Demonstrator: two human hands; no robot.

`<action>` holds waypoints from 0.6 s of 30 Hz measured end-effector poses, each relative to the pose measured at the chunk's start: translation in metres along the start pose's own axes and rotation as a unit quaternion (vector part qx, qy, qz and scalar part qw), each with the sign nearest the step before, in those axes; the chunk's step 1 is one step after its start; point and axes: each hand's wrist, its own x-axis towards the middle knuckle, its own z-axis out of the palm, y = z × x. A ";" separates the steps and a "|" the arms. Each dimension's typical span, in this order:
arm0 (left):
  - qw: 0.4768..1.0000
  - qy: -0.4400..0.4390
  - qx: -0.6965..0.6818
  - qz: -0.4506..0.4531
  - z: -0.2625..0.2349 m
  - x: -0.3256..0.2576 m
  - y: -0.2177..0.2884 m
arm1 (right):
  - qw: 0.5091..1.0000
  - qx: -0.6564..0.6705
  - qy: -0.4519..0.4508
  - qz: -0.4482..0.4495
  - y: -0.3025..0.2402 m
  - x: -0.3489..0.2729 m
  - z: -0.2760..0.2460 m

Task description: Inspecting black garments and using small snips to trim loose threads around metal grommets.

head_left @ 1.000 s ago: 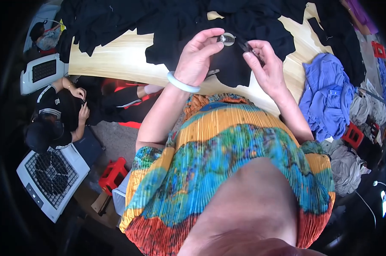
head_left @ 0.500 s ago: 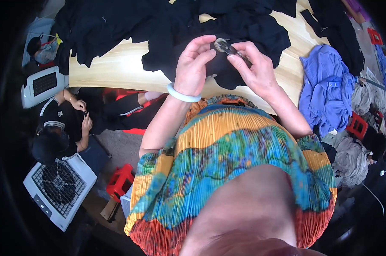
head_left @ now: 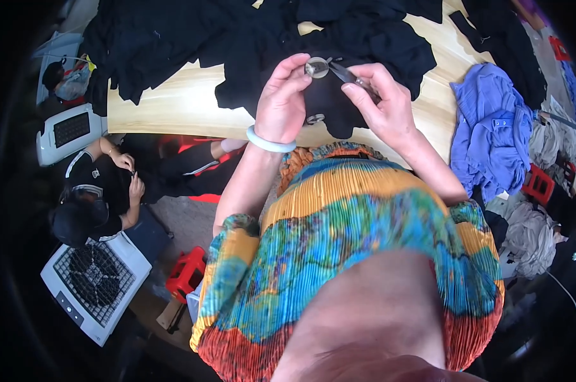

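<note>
My left hand (head_left: 280,105), with a pale bangle on its wrist, pinches a small round piece (head_left: 317,67) between thumb and fingertips. The piece has a pale rim and a darker middle; its exact kind is unclear. Facing it, my right hand (head_left: 391,107) grips dark thread snips (head_left: 348,76), whose pointed blades reach close to the round piece. Whether the blades touch it I cannot tell. Below the two hands, another small round item (head_left: 315,119) lies on the edge of black cloth (head_left: 262,44), which is spread over the wooden table (head_left: 167,105).
Crumpled blue-violet garments (head_left: 491,130) hang at the table's right end. Greyish cloth (head_left: 530,239) is heaped beyond them near a red stool (head_left: 539,183). To the left sits a person (head_left: 87,191) beside a white fan unit (head_left: 97,274). Another red stool (head_left: 186,274) stands nearby.
My hands have drawn slightly apart, so the snips now sit clear of most of the round piece. The piece has turned its face more into view. Another small round item now shows below.
</note>
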 end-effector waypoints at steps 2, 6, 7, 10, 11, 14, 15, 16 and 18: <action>1.000 -0.002 0.003 0.002 0.002 -0.001 0.003 | 1.000 -0.019 -0.010 0.005 0.002 0.001 0.000; 0.999 -0.025 0.034 0.020 0.003 -0.002 0.001 | 0.999 -0.029 -0.021 0.003 0.001 0.002 0.004; 0.998 -0.027 0.047 0.020 0.003 -0.002 -0.001 | 0.999 -0.029 -0.021 0.004 0.001 0.002 0.004; 0.998 -0.028 0.052 0.017 0.000 -0.002 0.000 | 0.998 -0.053 -0.039 -0.004 0.001 0.003 0.002; 0.999 -0.037 0.036 0.002 -0.003 -0.001 0.002 | 1.000 0.003 -0.020 -0.004 0.001 0.003 0.002; 0.999 -0.046 0.008 -0.016 -0.010 0.000 0.008 | 0.995 0.094 0.011 0.027 0.004 0.007 -0.001; 0.999 -0.047 0.001 -0.023 -0.009 0.000 0.009 | 0.994 0.102 0.018 0.031 0.007 0.010 -0.002; 0.998 -0.049 -0.007 -0.029 -0.008 0.000 0.011 | 0.995 0.089 0.004 0.045 0.009 0.012 -0.002; 0.997 -0.042 -0.038 -0.061 -0.002 -0.001 0.015 | 0.991 0.120 -0.005 0.057 0.015 0.011 0.003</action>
